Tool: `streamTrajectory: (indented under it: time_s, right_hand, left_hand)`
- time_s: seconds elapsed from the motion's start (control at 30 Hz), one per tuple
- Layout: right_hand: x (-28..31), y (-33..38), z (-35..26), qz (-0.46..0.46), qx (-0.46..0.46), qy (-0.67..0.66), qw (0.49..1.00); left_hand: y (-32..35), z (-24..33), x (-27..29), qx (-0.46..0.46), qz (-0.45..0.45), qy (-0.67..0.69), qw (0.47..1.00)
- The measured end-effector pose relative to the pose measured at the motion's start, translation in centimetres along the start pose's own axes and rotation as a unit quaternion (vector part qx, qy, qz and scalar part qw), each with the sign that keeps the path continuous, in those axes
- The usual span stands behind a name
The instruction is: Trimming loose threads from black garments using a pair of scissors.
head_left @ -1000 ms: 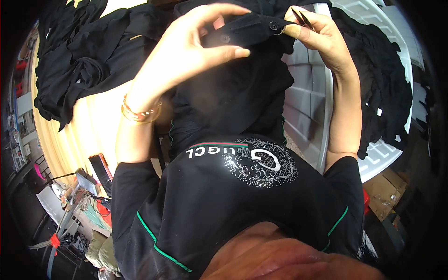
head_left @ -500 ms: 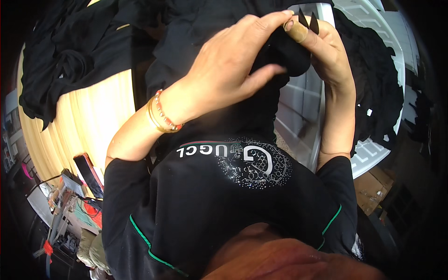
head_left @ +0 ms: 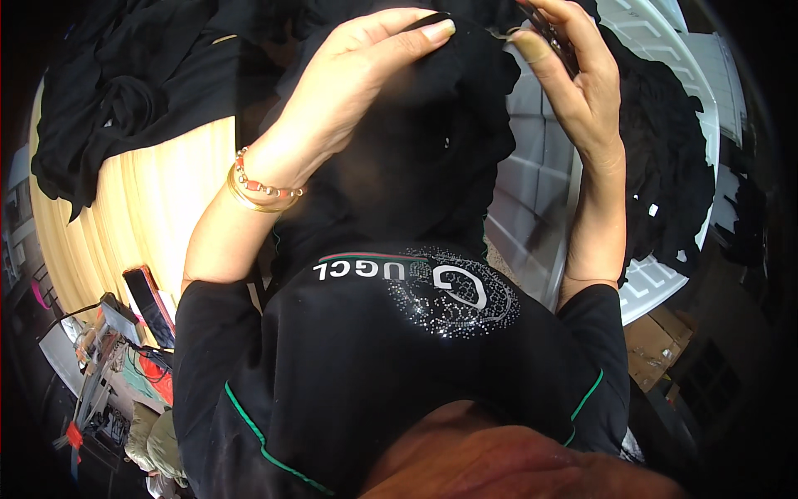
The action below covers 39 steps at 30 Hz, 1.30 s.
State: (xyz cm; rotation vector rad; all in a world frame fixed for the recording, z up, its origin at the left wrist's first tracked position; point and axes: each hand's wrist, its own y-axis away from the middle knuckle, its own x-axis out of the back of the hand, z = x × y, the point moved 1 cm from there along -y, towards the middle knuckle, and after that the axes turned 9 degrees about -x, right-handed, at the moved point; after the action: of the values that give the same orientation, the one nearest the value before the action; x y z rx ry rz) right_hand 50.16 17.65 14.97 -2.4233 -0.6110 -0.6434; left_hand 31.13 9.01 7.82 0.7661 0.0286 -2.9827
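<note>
My left hand [head_left: 366, 62], with an orange bead bracelet and a gold bangle at the wrist, pinches an edge of black fabric [head_left: 399, 158] between thumb and fingers near the top of the view. The fabric hangs down over my lap. My right hand [head_left: 586, 91] is a short way to the right, its fingers curled round small dark thread snips [head_left: 555, 41]. A tan covering [head_left: 530, 46] wraps the right thumb's tip. A thin light strand shows beside that thumb. Black cloth hides much of what the left fingers grip.
On the left is a pale wooden table [head_left: 166, 191] with heaped black cloth [head_left: 125, 104] and a phone [head_left: 150, 303] at its near edge. A white plastic crate [head_left: 706, 150] holding black pieces [head_left: 661, 175] stands at the right. Cardboard [head_left: 657, 345] lies below it.
My hands have moved apart, the left going leftward and up with the fabric edge. The snips' pointed blades, upright between the right fingers before, have turned and now lie along the hand.
</note>
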Motion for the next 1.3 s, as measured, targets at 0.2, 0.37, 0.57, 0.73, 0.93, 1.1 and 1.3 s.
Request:
streamTrajectory:
  time_s: [0.2,0.37,0.57,0.73,0.93,1.1,1.3]
  right_hand:
    - [1.1,0.3,-2.3,-0.089,0.066,0.120,0.986]
    - [-0.2,0.0,-1.7,-0.096,0.075,0.089,0.989]
    - [0.0,0.2,-1.4,-0.105,0.068,0.098,0.987]
    - [0.2,0.3,-1.3,-0.091,0.084,0.100,0.987]
    - [-0.2,0.5,0.5,-0.112,0.045,0.050,0.991]
    - [2.1,1.2,3.3,-0.053,-0.009,0.038,0.998]
    - [1.8,0.5,5.1,0.077,-0.073,-0.068,0.992]
  left_hand:
    - [-0.3,0.4,-0.8,-0.003,0.017,-0.004,1.000]
    - [0.4,0.2,-0.3,-0.035,0.002,-0.056,0.998]
    - [0.2,0.6,-1.1,-0.088,-0.055,-0.112,0.988]
    - [0.0,0.4,-1.4,-0.063,-0.060,-0.094,0.992]
    - [-0.2,-0.1,-0.6,-0.022,-0.041,-0.062,0.997]
    - [-0.9,-0.3,0.3,-0.051,-0.058,-0.125,0.989]
    - [-0.9,1.4,1.5,-0.035,0.004,-0.078,0.996]
